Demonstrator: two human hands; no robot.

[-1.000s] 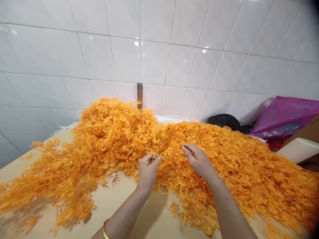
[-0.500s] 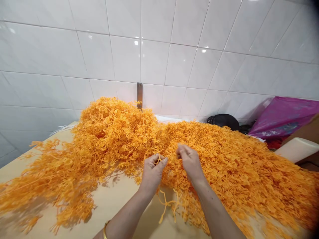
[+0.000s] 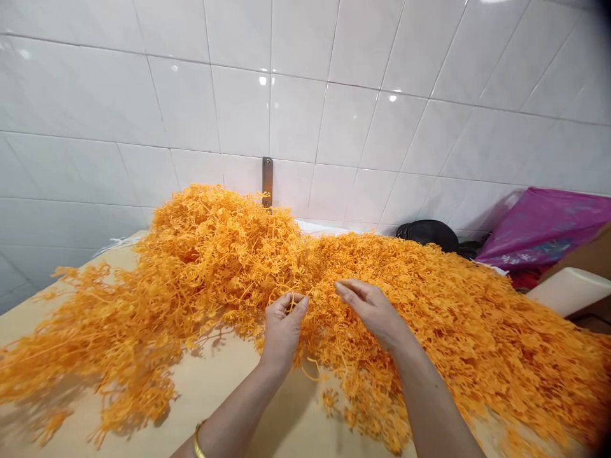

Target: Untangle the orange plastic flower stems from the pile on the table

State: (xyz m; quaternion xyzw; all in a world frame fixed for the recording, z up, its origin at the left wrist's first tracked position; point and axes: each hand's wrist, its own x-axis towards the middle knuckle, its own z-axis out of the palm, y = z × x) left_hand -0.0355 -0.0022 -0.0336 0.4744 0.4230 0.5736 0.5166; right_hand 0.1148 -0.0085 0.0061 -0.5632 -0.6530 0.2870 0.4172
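A big heap of orange plastic sprigs (image 3: 214,267) covers most of a pale wooden table (image 3: 229,394). My left hand (image 3: 282,327) is curled at the heap's near edge, fingers pinched on an orange sprig whose strand hangs down below it. My right hand (image 3: 370,308) hovers just to the right over the heap, fingers close together and slightly bent, with nothing clearly in them. A gold bangle (image 3: 199,439) sits on my left wrist.
A white tiled wall (image 3: 305,95) stands behind the table, with a metal bracket (image 3: 267,181) fixed to it. At the back right lie a black object (image 3: 427,232), a magenta plastic bag (image 3: 544,226) and a cream-coloured edge (image 3: 568,289).
My right hand moved in to meet the left, then drew back slightly right. The hanging strand under my left hand has shortened. The heap has not shifted.
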